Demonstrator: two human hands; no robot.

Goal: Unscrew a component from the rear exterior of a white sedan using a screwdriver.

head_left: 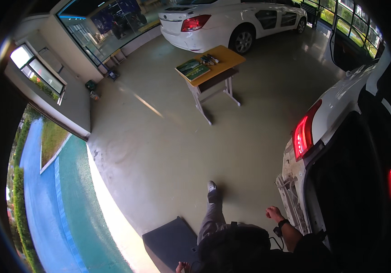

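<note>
My right hand is curled into a loose fist beside the rear end of a white car, apart from it, and nothing shows in it. A dark band circles that wrist. At the lower edge my left hand shows only in part, its fingers bent inward with no object visible in them. It is close to a dark grey box-like thing on the floor. The near car's tail light glows red, and bare metal and bracket parts show below it.
Ahead stands a small wooden-topped table with a green book and several small tools. Behind it is another white car. A wide doorway on the left leads to blue and green paving. My shoe is on the grey floor.
</note>
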